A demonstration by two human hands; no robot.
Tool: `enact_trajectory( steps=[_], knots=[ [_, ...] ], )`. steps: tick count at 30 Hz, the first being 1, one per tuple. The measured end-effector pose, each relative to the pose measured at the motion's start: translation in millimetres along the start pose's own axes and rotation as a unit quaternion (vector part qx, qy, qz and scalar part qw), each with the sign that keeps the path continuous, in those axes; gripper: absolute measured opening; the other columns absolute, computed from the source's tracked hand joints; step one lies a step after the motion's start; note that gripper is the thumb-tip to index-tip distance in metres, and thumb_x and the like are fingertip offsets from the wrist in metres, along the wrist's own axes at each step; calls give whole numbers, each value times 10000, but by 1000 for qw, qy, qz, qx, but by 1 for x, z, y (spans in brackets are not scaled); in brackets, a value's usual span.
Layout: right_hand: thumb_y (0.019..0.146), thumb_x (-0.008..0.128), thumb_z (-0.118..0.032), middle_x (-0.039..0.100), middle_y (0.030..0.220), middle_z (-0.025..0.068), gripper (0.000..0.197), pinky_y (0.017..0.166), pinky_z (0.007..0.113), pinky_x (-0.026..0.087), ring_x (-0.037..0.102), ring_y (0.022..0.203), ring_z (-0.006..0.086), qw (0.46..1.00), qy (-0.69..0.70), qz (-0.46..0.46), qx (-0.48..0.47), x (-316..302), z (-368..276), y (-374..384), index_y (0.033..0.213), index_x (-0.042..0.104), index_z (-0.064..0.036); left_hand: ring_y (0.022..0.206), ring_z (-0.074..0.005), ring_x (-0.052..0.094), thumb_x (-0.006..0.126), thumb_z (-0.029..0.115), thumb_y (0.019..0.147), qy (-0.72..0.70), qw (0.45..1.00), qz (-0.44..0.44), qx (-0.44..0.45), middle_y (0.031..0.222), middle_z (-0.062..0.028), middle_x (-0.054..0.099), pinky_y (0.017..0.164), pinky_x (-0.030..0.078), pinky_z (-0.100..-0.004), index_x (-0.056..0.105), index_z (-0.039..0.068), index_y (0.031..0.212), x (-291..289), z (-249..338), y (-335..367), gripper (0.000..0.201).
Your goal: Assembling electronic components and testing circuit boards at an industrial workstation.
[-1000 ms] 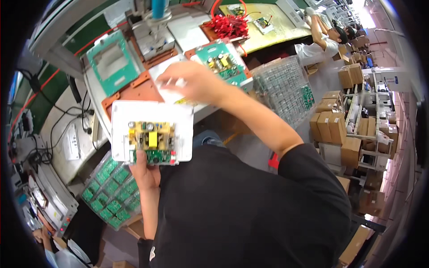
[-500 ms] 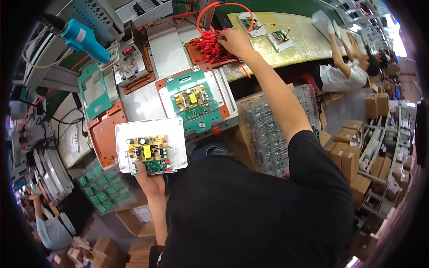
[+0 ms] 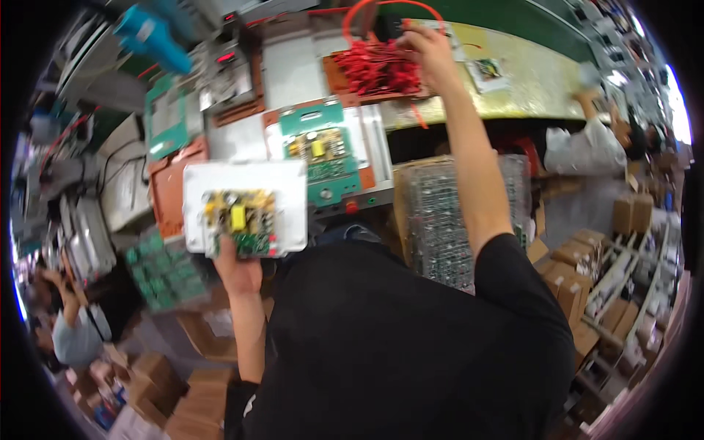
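My left hand (image 3: 239, 273) grips a white plastic housing (image 3: 290, 183) from its near edge, thumb on top. A circuit board (image 3: 257, 213) with a yellow transformer and a green strip lies in that housing. Stretched out far to the right, my right hand (image 3: 431, 55) is at the upper right edge of a heap of red wire leads (image 3: 374, 70). Its fingers are bent together; a small orange-red bit shows at the fingertips, too blurred to name. A second board (image 3: 317, 149) sits in a green fixture (image 3: 326, 192) ahead of me.
A blue power screwdriver (image 3: 150, 37) hangs at upper left. Boxes with red displays (image 3: 226, 77) stand beside the fixture. Small boards (image 3: 488, 72) lie on the yellow bench (image 3: 535, 88). Stacked trays of boards (image 3: 440, 220) stand below my right arm. Co-workers sit at both sides.
My right hand has moved from over the heap of red wire leads to its upper right edge. The view has shifted, and the left hand still holds the housing with the board.
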State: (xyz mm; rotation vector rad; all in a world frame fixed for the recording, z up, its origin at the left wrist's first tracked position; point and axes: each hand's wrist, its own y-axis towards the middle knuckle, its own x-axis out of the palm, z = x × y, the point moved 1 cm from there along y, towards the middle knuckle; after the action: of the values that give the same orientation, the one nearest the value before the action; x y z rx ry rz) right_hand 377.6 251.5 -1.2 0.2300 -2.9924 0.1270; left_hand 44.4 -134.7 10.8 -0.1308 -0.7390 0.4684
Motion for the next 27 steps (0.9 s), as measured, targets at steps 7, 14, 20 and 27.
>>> enact_trajectory(
  steps=[7, 14, 20, 27],
  knots=[
    [963, 551, -87, 535, 697, -41, 258, 445, 193, 327, 486, 524, 29, 980, -30, -196, 5, 90, -67, -118, 1182, 660, -2, 1231, -222, 539, 673, -35, 881, 61, 995, -31, 72, 1345, -85, 542, 1071, 431, -376, 396, 29, 1453, 62, 4, 29, 638],
    [973, 569, -134, 564, 838, 35, 204, 714, 279, 427, 525, 796, 127, 923, -256, -252, -135, 151, -87, -185, 1095, 693, -30, 1211, -197, 538, 724, -59, 840, 139, 980, -45, 133, 1330, -87, 548, 1058, 427, -359, 457, 6, 1400, 73, 24, 32, 624],
    [962, 599, -130, 556, 802, 51, 163, 674, 284, 423, 534, 754, 142, 909, -304, -228, -170, 157, -89, -191, 1039, 705, -33, 1181, -190, 562, 754, -49, 822, 180, 968, -66, 161, 1296, -88, 579, 1045, 437, -354, 498, -10, 1361, 70, 31, 29, 598],
    [884, 707, -90, 583, 797, 31, 125, 581, 232, 414, 543, 681, 78, 917, -279, -254, -127, 162, -99, -201, 991, 713, -26, 1136, -184, 588, 768, -42, 815, 179, 965, -71, 177, 1258, -87, 604, 1016, 460, -346, 524, -19, 1331, 73, 32, 25, 571]
  ],
)
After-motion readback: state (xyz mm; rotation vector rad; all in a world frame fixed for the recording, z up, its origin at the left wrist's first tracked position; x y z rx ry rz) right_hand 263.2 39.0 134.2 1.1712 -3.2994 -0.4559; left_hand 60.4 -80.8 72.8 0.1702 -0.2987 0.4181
